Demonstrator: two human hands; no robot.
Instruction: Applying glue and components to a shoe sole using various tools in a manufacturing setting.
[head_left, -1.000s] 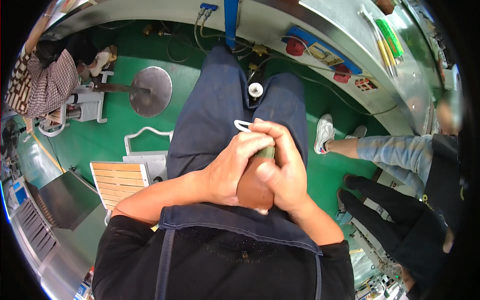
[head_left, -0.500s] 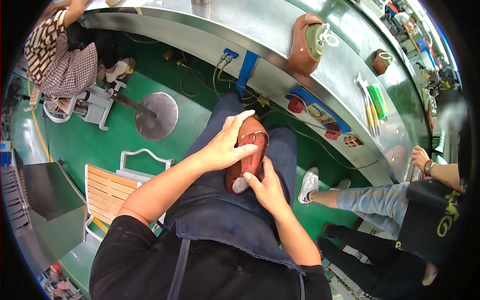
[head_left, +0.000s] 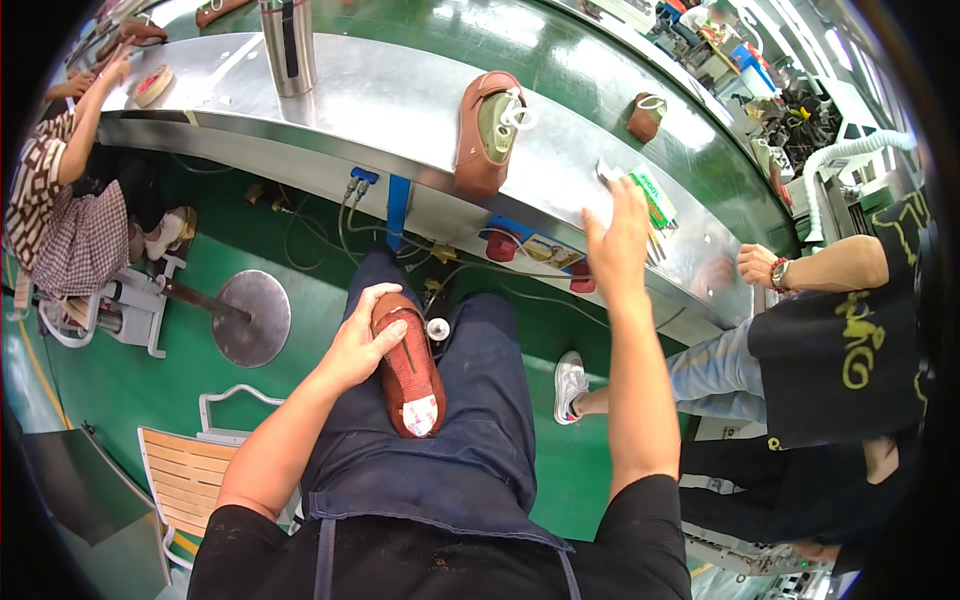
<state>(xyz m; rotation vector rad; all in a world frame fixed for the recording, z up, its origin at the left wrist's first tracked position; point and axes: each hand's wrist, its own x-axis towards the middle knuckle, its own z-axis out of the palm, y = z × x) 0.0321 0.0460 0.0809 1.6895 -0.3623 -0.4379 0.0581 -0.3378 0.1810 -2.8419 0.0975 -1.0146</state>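
My left hand (head_left: pixel 362 342) grips a brown leather shoe (head_left: pixel 410 368) across my thighs. Its reddish underside faces up, with a slit along the middle and a white patch at the heel end. Out over the bench edge, my right hand (head_left: pixel 620 235) is stretched toward the far right, fingers apart and nothing visible in it. Just beyond those fingers are a green-and-white packet (head_left: pixel 655 203) and some slim hand tools (head_left: pixel 656 247), partly hidden by the hand. Another brown shoe (head_left: pixel 487 140) with a green insole and white laces lies on the bench to the left of that hand.
The metal bench (head_left: pixel 370 115) bears a steel flask (head_left: pixel 288 50) and a tape roll (head_left: pixel 153 86). A smaller brown shoe (head_left: pixel 646 118) lies on the green surface behind. Co-workers are at left and right. A slatted chair (head_left: pixel 190 475) and round metal base (head_left: pixel 250 318) stand at left.
My right hand has left the shoe and reached forward to the right over the bench. My left hand keeps the shoe, whose underside now shows more fully. The whole view has shifted rightward.
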